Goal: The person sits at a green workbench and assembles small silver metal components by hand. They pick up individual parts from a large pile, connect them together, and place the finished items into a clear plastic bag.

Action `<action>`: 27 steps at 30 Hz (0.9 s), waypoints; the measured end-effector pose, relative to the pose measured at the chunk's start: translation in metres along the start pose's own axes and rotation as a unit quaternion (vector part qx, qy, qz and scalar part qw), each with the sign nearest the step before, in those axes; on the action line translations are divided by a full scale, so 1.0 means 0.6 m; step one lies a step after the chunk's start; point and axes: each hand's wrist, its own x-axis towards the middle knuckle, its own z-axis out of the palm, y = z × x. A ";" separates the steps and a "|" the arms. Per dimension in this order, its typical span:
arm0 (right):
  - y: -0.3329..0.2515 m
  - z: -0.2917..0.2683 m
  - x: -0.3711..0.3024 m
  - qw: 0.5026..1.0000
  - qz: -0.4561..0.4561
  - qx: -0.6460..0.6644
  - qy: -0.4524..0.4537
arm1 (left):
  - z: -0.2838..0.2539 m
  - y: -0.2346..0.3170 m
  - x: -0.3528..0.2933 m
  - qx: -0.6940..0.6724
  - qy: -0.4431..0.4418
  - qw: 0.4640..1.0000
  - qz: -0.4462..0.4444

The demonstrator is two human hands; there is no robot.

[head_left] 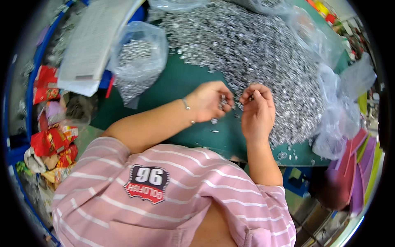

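Observation:
A broad heap of small shiny silver pieces (247,45) covers much of the green tabletop (177,82). At its near edge, my left hand (207,102) is curled palm inward around several of these pieces (222,101), which show between the fingers. A pace of a few fingers' width to its right, my right hand (259,111) has its thumb and fingertips drawn together over the edge of the heap. Whatever it pinches is too small and shaded to make out. A couple of loose pieces (214,121) lie on the table just below my left hand.
A clear plastic bag (142,61) partly filled with silver pieces stands at the left, beside white papers (88,45). Crumpled clear bags (333,111) line the heap's right side. Red packets (53,140) sit at far left; pink and purple strips (358,173) hang at right.

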 end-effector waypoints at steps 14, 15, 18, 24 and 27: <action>-0.018 -0.018 -0.024 0.966 -0.029 -0.257 -0.021 | 0.031 0.185 -0.231 0.308 0.213 0.738 0.561; -0.016 -0.019 -0.027 0.959 -0.023 -0.280 -0.039 | 0.024 0.185 -0.231 0.419 0.288 0.684 0.522; -0.003 -0.011 -0.034 0.888 -0.098 -0.439 -0.098 | 0.025 0.174 -0.229 0.638 0.401 0.489 0.440; 0.047 0.007 -0.026 0.761 -0.236 -0.569 -0.205 | 0.076 0.078 -0.162 0.733 0.216 0.392 0.512; 0.056 0.003 -0.025 0.757 -0.230 -0.576 -0.207 | 0.035 0.029 -0.110 0.769 0.127 0.464 0.421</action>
